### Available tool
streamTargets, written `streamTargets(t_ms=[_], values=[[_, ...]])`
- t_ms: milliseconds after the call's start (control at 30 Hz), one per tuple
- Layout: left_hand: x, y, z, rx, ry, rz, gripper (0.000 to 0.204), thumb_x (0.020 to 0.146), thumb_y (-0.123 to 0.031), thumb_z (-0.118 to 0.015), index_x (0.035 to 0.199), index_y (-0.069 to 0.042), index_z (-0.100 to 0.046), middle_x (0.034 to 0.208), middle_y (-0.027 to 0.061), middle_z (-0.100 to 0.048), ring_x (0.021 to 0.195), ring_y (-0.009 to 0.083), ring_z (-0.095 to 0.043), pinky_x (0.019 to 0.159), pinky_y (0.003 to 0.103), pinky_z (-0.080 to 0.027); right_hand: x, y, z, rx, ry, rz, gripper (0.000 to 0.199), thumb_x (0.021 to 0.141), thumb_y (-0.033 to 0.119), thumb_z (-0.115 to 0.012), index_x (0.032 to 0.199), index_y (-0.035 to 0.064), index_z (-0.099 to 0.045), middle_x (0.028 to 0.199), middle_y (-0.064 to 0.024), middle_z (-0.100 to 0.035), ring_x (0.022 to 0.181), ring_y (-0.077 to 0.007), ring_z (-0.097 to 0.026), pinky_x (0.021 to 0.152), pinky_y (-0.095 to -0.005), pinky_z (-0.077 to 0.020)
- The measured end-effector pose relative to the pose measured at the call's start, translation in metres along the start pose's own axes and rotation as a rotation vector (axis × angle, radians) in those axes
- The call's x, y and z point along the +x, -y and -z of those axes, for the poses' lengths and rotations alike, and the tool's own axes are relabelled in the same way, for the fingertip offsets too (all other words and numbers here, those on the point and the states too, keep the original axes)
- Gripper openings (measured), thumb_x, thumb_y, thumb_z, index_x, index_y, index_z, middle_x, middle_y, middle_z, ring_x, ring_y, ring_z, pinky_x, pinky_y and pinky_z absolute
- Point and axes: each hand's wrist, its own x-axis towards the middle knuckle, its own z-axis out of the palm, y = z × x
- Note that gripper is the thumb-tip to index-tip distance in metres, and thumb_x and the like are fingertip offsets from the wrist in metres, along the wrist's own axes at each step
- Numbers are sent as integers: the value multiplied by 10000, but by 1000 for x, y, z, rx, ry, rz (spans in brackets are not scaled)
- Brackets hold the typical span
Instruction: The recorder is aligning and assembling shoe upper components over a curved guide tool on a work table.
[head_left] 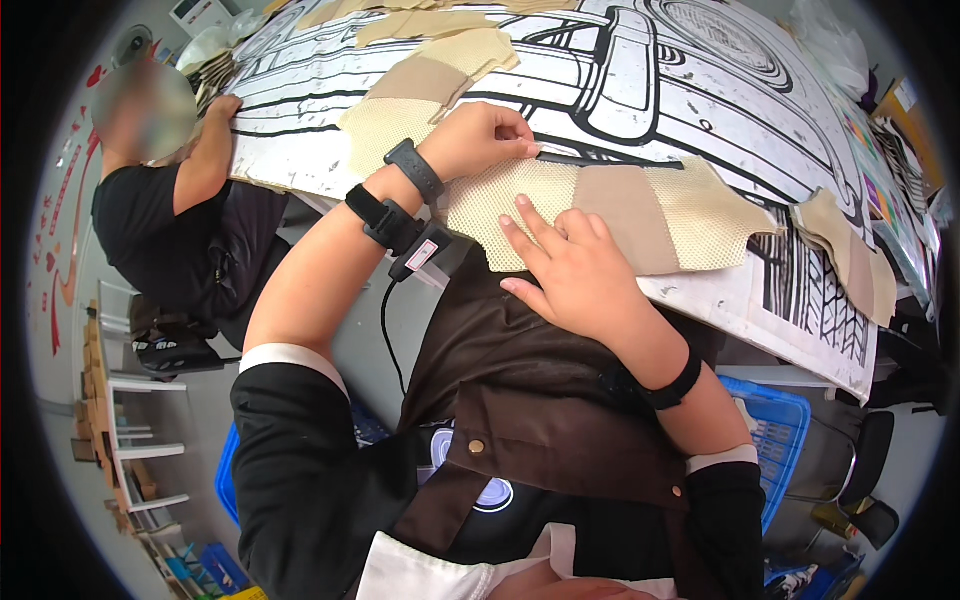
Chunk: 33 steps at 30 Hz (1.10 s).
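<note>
A cream mesh fabric piece with a tan middle panel (622,225) lies flat at the table's near edge. My left hand (478,140) is at its far left corner, thumb and fingertips pinched together. What sits between those fingertips is too small to make out. A thin dark strip (590,162) runs from beside them along the piece's far edge. My right hand (572,262) rests on the near left part of the mesh, fingers stretched out and apart, holding nothing.
More cream and tan fabric pieces (418,82) lie beyond my left hand, with another stack (848,255) at the right corner. Black line drawings cover the white tabletop (690,120). A seated person (165,200) works at the far left. Blue crates (785,425) stand below.
</note>
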Motion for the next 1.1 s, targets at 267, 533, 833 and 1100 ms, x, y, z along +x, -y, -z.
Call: streamTargets(t_ms=[267, 533, 833, 1100], values=[[5, 13, 2, 11, 22, -37, 168, 817, -190, -691, 876, -34, -665, 760, -22, -598, 657, 53, -511, 612, 212, -435, -1, 0, -2, 8, 1, -3, 516, 852, 444, -532, 1228, 92, -554, 1303, -104, -504, 920, -217, -474, 833, -326, -376], [16, 11, 11, -42, 196, 119, 245, 822, -238, -693, 956, -35, -669, 812, -8, -620, 722, 59, -531, 650, 210, -435, 0, 0, -1, -9, 14, -3, 514, 859, 447, -522, 1234, 96, -551, 1317, -96, -493, 914, -215, -468, 824, -322, -378], [32, 12, 22, -212, 401, 153, 220, 852, -231, -662, 991, -64, -627, 877, -33, -619, 784, 36, -510, 649, 186, -408, 0, 0, 0, 27, -11, 2, 519, 850, 432, -539, 1228, 76, -548, 1309, -106, -500, 898, -225, -474, 841, -335, -388], [9, 19, 23, -380, 298, 173, 183, 826, -94, -679, 985, -64, -594, 903, -18, -612, 795, 48, -554, 684, 181, -446, -6, -43, 76, 394, -97, -35, 479, 822, 285, -623, 1200, 1, -544, 1240, -178, -539, 1075, -322, -528, 936, -393, -410]])
